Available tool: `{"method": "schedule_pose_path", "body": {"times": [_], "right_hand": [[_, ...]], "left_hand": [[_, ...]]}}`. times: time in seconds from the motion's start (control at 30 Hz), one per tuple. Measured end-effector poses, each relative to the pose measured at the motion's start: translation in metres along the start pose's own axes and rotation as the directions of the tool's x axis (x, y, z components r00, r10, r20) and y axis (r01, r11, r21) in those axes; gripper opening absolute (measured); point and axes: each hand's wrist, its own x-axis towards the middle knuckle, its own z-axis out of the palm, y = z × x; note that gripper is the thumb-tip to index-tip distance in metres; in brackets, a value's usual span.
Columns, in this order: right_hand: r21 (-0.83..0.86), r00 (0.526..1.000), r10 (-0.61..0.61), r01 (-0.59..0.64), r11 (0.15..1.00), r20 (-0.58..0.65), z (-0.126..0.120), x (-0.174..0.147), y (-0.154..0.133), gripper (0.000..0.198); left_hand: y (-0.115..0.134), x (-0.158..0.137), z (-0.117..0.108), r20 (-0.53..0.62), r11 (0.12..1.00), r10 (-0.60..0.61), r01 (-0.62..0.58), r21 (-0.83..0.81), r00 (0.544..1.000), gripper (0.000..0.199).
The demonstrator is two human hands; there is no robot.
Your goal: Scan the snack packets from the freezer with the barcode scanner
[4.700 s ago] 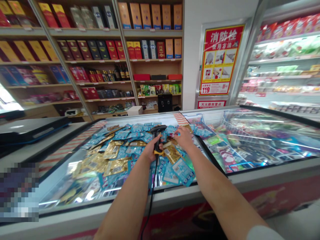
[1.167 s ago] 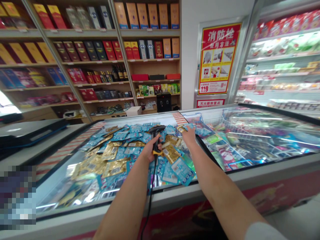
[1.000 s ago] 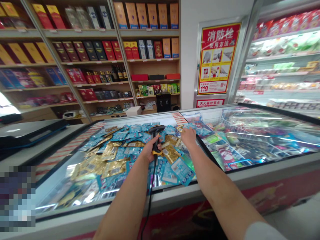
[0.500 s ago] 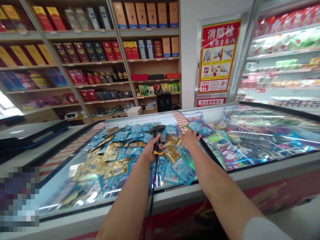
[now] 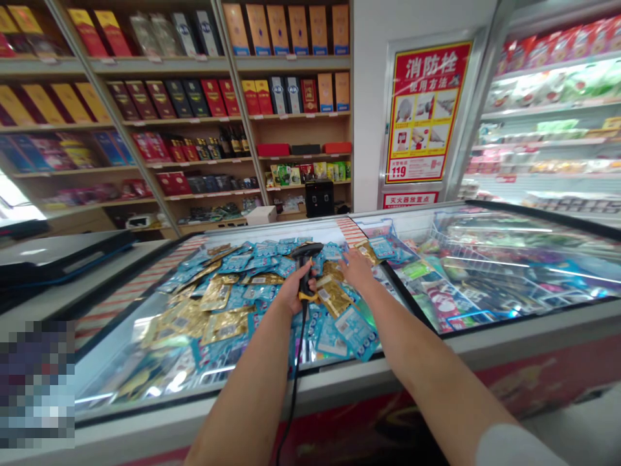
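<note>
A red-and-yellow rectangular poster (image 5: 429,113) in a silver frame (image 5: 461,116) hangs right of wooden shelves (image 5: 303,133), where 6 tall orange-and-blue boxes (image 5: 298,29) stand above 1 flat black box (image 5: 306,149) between 2 flat reddish boxes (image 5: 273,150).

Red Poster (image 5: 429,113) Stands Out in Shop

The poster hangs framed on a pale wall (image 5: 369,97). Left of it, wooden shelving (image 5: 301,63) carries boxes (image 5: 277,30) and bottles (image 5: 236,142); farther left, a bright patch (image 5: 12,202) glares, window or doorway unclear. Right of it, a brightly lit display case (image 5: 533,111) rises; below and right, pale floor (image 5: 582,417) shows.
</note>
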Motion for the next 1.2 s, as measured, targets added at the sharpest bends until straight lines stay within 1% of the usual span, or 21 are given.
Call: {"method": "schedule_pose_path", "body": {"times": [0.1,0.23,0.3,0.4,0.57,0.67,0.73,0.8,0.83,0.9,0.93,0.97,1.0,1.07,1.1,1.13,1.2], "right_hand": [[0.027,0.992,-0.111,0.11,0.994,0.053,0.002,-0.002,-0.012,0.05],[0.035,0.972,-0.185,0.182,0.983,0.143,-0.001,-0.005,-0.021,0.047],[0.038,0.965,-0.189,0.185,0.982,0.182,-0.002,-0.005,-0.021,0.047],[0.036,0.959,-0.17,0.166,0.985,0.227,-0.001,-0.004,-0.021,0.051],[-0.001,0.955,-0.123,0.128,0.992,0.269,0.005,-0.002,-0.024,0.06],[0.014,0.964,-0.123,0.123,0.992,0.236,0.007,-0.003,-0.024,0.062],[0.035,0.977,-0.119,0.115,0.993,0.179,0.007,-0.003,-0.023,0.06],[0.045,0.994,-0.083,0.08,0.996,0.075,0.004,-0.002,-0.019,0.055],[0.046,0.998,-0.056,0.056,0.997,0.001,0.001,-0.002,-0.017,0.052],[0.049,0.986,-0.007,0.016,0.999,-0.164,-0.007,-0.002,-0.013,0.046],[0.054,0.974,-0.004,0.017,0.998,-0.228,-0.011,-0.002,-0.012,0.043],[0.064,0.965,-0.023,0.041,0.997,-0.261,-0.015,-0.002,-0.012,0.04],[0.083,0.964,-0.06,0.084,0.993,-0.259,-0.018,-0.003,-0.013,0.036],[0.157,0.97,-0.149,0.181,0.971,-0.194,-0.021,-0.004,-0.016,0.031],[0.201,0.971,-0.176,0.207,0.958,-0.162,-0.021,-0.005,-0.017,0.03],[0.236,0.974,-0.174,0.205,0.95,-0.146,-0.02,-0.006,-0.017,0.03],[0.257,0.983,-0.103,0.14,0.956,-0.155,-0.017,-0.005,-0.014,0.033]], "left_hand": [[0.0,-0.001,0.0,-0.006,1.0,0.002,-0.002,0.012,1.0,0.018],[0.0,0.0,-0.001,0.0,0.999,-0.025,0.025,0.025,1.0,0.02],[0.0,0.0,-0.001,-0.001,0.999,-0.026,0.026,0.021,1.0,0.02],[0.0,0.0,-0.001,-0.01,1.0,-0.02,0.02,0.01,1.0,0.019],[0.0,0.0,-0.001,-0.013,1.0,-0.012,0.012,-0.002,1.0,0.022],[0.0,0.001,-0.003,-0.004,1.0,-0.018,0.018,-0.004,1.0,0.023],[0.0,0.001,-0.003,0.008,1.0,-0.023,0.023,-0.001,1.0,0.022],[0.0,0.001,-0.003,0.006,1.0,-0.021,0.021,0.003,1.0,0.021],[0.0,0.0,-0.002,0.002,1.0,-0.017,0.017,0.003,1.0,0.02],[0.0,-0.001,-0.001,-0.003,1.0,-0.01,0.01,-0.001,1.0,0.019],[0.0,-0.001,0.0,-0.001,1.0,-0.008,0.008,-0.004,1.0,0.018],[0.0,-0.001,0.001,0.003,1.0,-0.007,0.007,-0.007,1.0,0.018],[0.001,-0.002,0.001,0.008,1.0,-0.006,0.006,-0.009,1.0,0.017],[0.001,-0.002,0.001,0.009,1.0,-0.006,0.006,-0.012,1.0,0.017],[0.001,-0.002,0.001,0.006,1.0,-0.006,0.006,-0.014,1.0,0.017],[0.001,-0.002,0.001,0.002,1.0,-0.004,0.004,-0.016,1.0,0.017],[0.001,-0.002,0.0,-0.006,1.0,0.002,-0.002,-0.023,1.0,0.017]]}}
